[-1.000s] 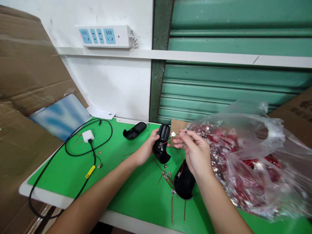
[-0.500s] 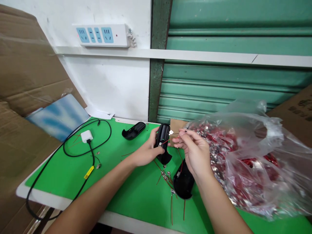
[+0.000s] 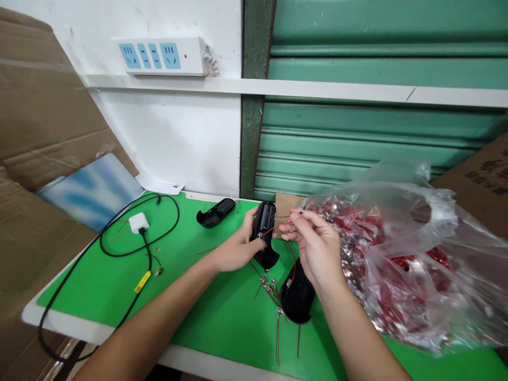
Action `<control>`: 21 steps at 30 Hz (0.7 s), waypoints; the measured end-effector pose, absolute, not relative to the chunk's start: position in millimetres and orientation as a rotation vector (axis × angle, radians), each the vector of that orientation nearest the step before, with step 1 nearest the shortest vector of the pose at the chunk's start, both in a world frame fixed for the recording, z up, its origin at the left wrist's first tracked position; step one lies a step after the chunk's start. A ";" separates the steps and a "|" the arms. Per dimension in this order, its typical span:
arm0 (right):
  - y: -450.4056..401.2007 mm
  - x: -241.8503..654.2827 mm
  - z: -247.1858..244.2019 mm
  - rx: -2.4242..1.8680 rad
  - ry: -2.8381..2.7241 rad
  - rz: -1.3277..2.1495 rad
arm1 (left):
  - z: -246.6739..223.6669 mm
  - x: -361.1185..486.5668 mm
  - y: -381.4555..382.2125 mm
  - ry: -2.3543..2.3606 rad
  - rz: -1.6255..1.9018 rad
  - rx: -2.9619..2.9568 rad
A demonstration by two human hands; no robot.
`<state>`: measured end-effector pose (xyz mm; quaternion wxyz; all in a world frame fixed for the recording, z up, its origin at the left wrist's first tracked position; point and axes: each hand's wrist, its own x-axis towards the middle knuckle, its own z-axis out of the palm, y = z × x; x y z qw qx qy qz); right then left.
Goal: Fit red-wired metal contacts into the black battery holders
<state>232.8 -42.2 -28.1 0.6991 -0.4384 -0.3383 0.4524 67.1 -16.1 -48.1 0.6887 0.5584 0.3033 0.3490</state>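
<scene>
My left hand (image 3: 240, 247) is closed round a black plastic housing (image 3: 265, 259), its thumb on the lower part. From the housing a thin red wire runs toward my right hand (image 3: 313, 238), which pinches a thin dark wire with a small metal piece (image 3: 278, 215) at its end, just right of the housing. Under my right hand lies a second black housing (image 3: 297, 299). A third black shell (image 3: 216, 212) rests further back on the left. Small metal contacts with red wires (image 3: 270, 287) are scattered between the housings.
A clear plastic bag (image 3: 413, 296) full of red wires and metal parts fills the right side. On the left are a white adapter (image 3: 138, 223) with a looping black cable and a cardboard box (image 3: 51, 106). A power strip (image 3: 190, 56) is on the wall behind the green tabletop (image 3: 222, 312).
The small metal piece by my right hand has turned and now looks narrower. Both hands keep their hold; the whole view has shifted slightly.
</scene>
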 end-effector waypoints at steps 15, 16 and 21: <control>-43.5 235.1 -29.1 -0.941 -0.867 1.006 | -44.9 68.4 -16.6 0.665 0.738 1.041; -43.6 235.0 -28.8 -0.935 -0.867 1.008 | -44.3 68.4 -16.7 0.641 0.723 0.988; -43.6 234.4 -27.9 -0.940 -0.890 1.022 | -43.8 67.0 -16.2 0.577 0.673 0.865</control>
